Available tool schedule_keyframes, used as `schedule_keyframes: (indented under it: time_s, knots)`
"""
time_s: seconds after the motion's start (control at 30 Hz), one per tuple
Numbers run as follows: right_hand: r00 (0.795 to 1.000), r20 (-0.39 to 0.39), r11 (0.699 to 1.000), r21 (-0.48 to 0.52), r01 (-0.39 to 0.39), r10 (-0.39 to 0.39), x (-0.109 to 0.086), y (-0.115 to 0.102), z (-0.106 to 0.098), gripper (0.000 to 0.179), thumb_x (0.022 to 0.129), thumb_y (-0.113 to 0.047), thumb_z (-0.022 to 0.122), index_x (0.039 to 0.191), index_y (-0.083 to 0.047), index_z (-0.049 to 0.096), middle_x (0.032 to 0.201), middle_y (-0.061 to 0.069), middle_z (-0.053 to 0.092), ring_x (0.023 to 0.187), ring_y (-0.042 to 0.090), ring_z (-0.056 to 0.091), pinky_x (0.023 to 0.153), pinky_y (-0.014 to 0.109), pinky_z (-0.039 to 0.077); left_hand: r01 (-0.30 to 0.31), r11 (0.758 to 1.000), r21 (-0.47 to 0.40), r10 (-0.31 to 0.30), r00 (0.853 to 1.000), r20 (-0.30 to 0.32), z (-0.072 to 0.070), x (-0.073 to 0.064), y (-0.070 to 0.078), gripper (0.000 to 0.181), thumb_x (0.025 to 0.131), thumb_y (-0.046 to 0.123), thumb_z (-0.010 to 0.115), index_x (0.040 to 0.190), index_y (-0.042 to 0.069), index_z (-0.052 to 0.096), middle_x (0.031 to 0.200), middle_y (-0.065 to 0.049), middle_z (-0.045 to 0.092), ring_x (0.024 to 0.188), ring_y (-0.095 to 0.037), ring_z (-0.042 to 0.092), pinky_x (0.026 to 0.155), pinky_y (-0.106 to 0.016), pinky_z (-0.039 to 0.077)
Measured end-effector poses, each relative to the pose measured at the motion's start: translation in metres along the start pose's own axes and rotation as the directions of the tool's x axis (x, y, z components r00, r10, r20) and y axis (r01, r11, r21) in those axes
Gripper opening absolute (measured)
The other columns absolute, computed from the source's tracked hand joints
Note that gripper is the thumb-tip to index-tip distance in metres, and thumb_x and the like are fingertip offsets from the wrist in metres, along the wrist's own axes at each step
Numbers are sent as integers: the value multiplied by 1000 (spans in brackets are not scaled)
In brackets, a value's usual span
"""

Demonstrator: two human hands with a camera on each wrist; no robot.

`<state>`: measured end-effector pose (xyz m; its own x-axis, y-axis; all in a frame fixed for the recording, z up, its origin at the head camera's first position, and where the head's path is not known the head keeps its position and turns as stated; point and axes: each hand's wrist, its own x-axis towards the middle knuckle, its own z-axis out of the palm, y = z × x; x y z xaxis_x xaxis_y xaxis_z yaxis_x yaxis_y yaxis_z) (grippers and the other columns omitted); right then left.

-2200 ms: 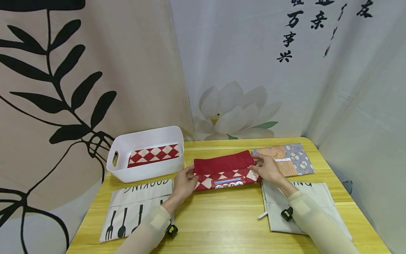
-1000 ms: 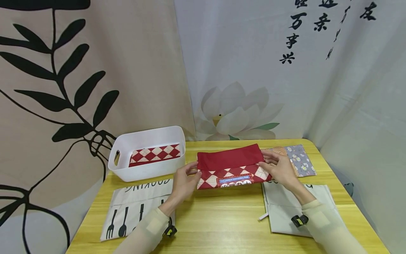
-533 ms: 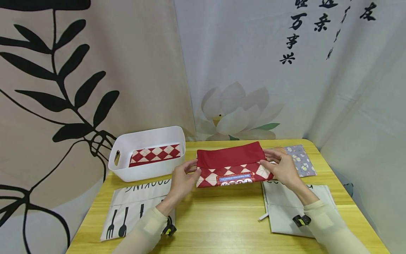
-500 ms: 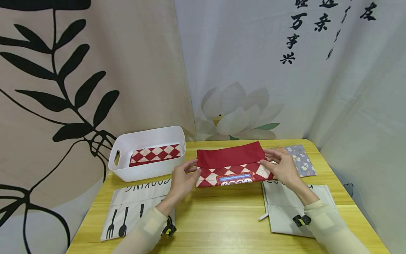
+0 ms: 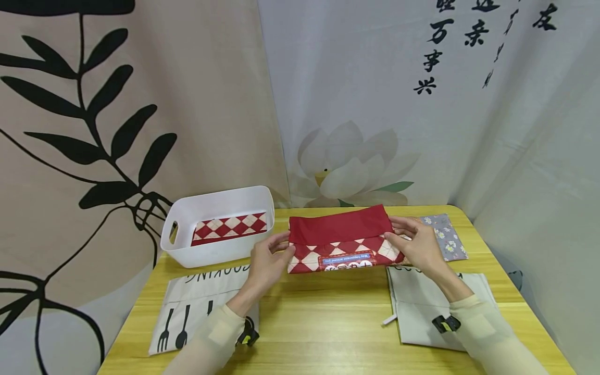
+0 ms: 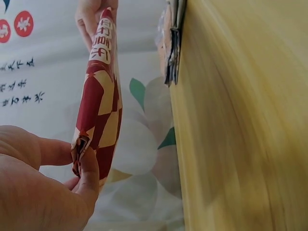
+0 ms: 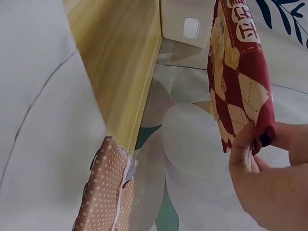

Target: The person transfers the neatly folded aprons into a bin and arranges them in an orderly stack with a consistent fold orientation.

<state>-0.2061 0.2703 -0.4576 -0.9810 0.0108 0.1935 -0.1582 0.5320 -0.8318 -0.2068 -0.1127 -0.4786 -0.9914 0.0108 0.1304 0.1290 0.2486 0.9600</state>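
Observation:
In the head view, a folded red-and-cream checked cloth (image 5: 344, 239) with a plain red upper band and a lettered label is held above the table. My left hand (image 5: 269, 263) pinches its left end between thumb and fingers, and the left wrist view shows the folded layers in that pinch. At the other end, my right hand (image 5: 417, 247) grips the cloth's right edge, thumb in front and fingers behind. The right wrist view shows the cloth (image 7: 240, 82) hanging apart from the tabletop, its patterned underside partly visible.
A white plastic basket (image 5: 215, 257) at the back left holds another checked cloth (image 5: 229, 229). Folded pale cloths with black print lie left (image 5: 187, 312) and right (image 5: 436, 307) on the wooden table (image 5: 323, 328). A floral and dotted cloth (image 5: 447, 237) lies behind my right hand.
Both hands have lifted the checked cloth off the tabletop and somewhat to the right. Over the last half second it has risen slightly more, with a small shift left.

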Motion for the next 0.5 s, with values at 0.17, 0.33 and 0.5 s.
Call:
schedule_keyframes:
  time_s: [0.17, 0.33, 0.5]
  knots:
    - [1000, -5, 1000, 3, -6, 6, 1, -4, 1, 56, 105, -24, 83, 155, -3, 67, 142, 25, 74, 129, 41, 73, 93, -2, 49, -3, 1000, -15, 3, 1000, 4, -3, 1, 3, 43, 102, 4, 79, 145, 6, 76, 140, -17, 80, 125, -35, 80, 98, -24, 67]
    - [1000, -12, 1000, 15, -17, 17, 2, -10, 0, 57, 105, -26, 83, 155, -4, 66, 140, 23, 76, 121, 19, 72, 94, -1, 50, -11, 1000, -27, 11, 1000, 9, -7, 2, 7, 44, 102, 2, 78, 145, 6, 75, 141, -17, 79, 126, -35, 79, 98, -21, 66]
    - [1000, -16, 999, 40, -11, 12, 2, -15, 0, 57, 105, -25, 84, 155, -4, 67, 137, 24, 77, 108, -5, 67, 94, 0, 52, -20, 1000, -6, 20, 1000, 11, -11, 3, 10, 43, 103, 3, 78, 145, 5, 75, 142, -17, 79, 125, -35, 79, 97, -18, 64]
